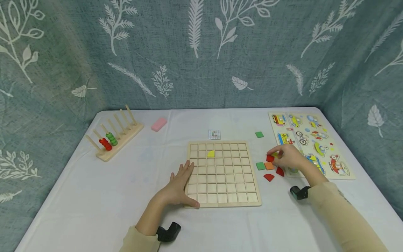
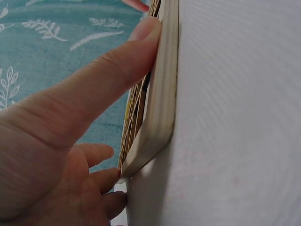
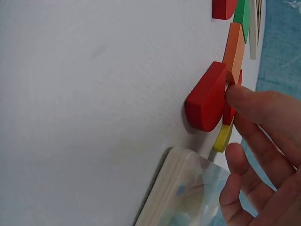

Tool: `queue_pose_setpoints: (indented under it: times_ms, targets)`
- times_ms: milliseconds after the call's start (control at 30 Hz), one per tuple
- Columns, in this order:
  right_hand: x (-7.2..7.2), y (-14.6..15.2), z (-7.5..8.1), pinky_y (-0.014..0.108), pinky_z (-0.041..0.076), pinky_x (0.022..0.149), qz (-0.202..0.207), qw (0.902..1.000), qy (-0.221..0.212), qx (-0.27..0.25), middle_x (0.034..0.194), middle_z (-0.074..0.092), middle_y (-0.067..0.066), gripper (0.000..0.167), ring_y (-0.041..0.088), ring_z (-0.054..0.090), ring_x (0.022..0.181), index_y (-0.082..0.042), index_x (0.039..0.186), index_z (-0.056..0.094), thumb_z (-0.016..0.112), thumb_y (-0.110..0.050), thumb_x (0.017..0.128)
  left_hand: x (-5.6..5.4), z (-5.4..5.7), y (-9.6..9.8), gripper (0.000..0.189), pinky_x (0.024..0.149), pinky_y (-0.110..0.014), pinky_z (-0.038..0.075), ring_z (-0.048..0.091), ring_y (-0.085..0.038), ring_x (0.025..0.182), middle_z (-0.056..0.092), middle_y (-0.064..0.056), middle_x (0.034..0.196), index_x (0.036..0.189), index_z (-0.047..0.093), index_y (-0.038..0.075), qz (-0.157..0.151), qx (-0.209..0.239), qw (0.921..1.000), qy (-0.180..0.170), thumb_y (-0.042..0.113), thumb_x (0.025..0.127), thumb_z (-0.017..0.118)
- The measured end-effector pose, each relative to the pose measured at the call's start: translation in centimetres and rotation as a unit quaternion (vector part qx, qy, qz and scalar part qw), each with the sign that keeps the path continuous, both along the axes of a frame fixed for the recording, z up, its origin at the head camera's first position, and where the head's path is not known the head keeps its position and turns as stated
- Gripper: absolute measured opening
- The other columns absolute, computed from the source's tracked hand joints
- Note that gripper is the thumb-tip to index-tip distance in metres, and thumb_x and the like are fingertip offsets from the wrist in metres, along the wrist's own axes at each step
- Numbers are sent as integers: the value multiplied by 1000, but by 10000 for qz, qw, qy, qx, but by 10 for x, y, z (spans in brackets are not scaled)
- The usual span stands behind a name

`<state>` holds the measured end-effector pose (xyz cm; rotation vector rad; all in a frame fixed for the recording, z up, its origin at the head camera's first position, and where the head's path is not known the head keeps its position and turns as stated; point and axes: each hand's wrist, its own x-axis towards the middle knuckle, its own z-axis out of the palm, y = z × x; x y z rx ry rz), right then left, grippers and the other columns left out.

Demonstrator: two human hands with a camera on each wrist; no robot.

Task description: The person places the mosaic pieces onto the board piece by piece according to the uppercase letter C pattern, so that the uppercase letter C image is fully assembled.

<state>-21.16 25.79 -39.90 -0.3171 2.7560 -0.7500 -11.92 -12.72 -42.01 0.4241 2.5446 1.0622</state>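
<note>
A wooden grid board (image 1: 223, 205) lies in the middle of the table. My left hand (image 1: 176, 187) rests spread at its near left corner, the thumb on the front edge and the other fingers along the left side; the left wrist view shows the thumb (image 2: 113, 68) against the rim (image 2: 162, 108). One yellow quarter-circle block (image 1: 211, 154) sits in a cell. To the right of the board, my right hand (image 1: 288, 156) pinches a red square block (image 1: 270, 158) between thumb and fingers. Another yellow block (image 3: 223, 137) is partly hidden beside its fingers.
Near the right hand lie an orange square (image 1: 269, 166), green squares (image 1: 260, 166) and red rounded blocks (image 1: 269, 177). A vehicle puzzle board (image 1: 341, 176) stretches behind it. A pattern card (image 1: 214, 134), pink block (image 1: 158, 124) and peg rack (image 1: 122, 140) with red and green beads stand farther off.
</note>
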Motion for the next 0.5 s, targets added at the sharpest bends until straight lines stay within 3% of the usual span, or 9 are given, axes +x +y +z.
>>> queue_pose_setpoints:
  times_ms: [267,500]
  targets:
    - [-1,2,-3,31,41,64,55,9999,76,121,98,61,9,34,25,45,84,-6,107,68,73,-10,74,0,0,0,126,105,-58,-4,-6,-34,137,0,-17,151,145,13,0,22,-1,10000,3,32,50,89]
    - [-2,3,-5,30,39,62,75,9999,90,42,94,60,8,34,23,45,81,-4,107,67,72,-10,74,0,0,0,126,105,-58,-4,-5,-35,137,0,-17,151,145,13,0,29,9,10000,22,32,50,89]
